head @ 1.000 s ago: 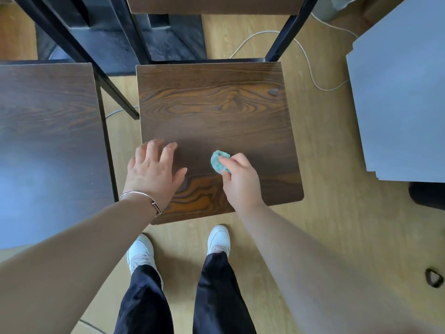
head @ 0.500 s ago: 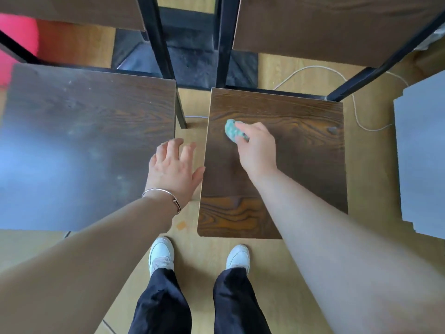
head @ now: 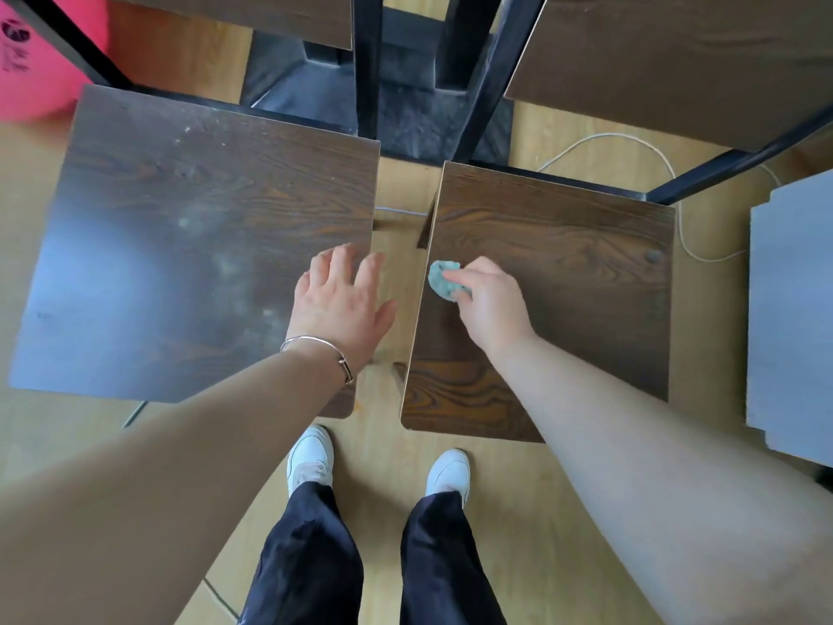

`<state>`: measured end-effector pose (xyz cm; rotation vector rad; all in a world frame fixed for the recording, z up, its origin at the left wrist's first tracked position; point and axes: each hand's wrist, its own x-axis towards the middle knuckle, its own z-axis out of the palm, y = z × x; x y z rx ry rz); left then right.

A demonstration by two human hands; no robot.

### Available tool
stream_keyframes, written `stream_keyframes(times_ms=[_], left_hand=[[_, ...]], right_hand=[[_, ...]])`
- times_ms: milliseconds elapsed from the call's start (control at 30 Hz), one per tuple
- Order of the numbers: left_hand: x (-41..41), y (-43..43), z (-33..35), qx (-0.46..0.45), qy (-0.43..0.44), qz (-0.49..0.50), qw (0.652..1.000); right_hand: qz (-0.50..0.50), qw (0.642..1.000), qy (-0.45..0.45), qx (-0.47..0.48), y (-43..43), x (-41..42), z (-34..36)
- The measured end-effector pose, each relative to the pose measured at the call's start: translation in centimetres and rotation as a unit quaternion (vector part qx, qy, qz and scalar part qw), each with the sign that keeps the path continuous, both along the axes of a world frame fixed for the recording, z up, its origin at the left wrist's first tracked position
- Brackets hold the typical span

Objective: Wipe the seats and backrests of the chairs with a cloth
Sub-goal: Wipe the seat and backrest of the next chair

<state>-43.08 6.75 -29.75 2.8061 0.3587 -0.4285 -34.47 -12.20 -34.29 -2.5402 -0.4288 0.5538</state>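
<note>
Far left: pink object on the floor, behind the left seat. This seat shows pale smudges across its dark wood. At its right edge the left hand is wide, fingers straight and spread, holding nothing; contact with the wood cannot be told. A bracelet sits on that wrist. A narrow strip of floor separates the two seats. The cloth, small, teal and bunched, lies on the right seat near its left edge. Over it the right hand grips the cloth, fingers curled round it against the wood. Beyond this seat: white cable on the floor, then grey panel at far right.
</note>
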Motion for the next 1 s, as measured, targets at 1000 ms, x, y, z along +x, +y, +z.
stream_keyframes(times_ms=[1000], left_hand=[[-7.6,-5.3,0.7,0.102,-0.014,-0.058,0.993]], right_hand=[[-0.283,0.955,-0.017,-0.086,-22.5,-7.4,0.8]])
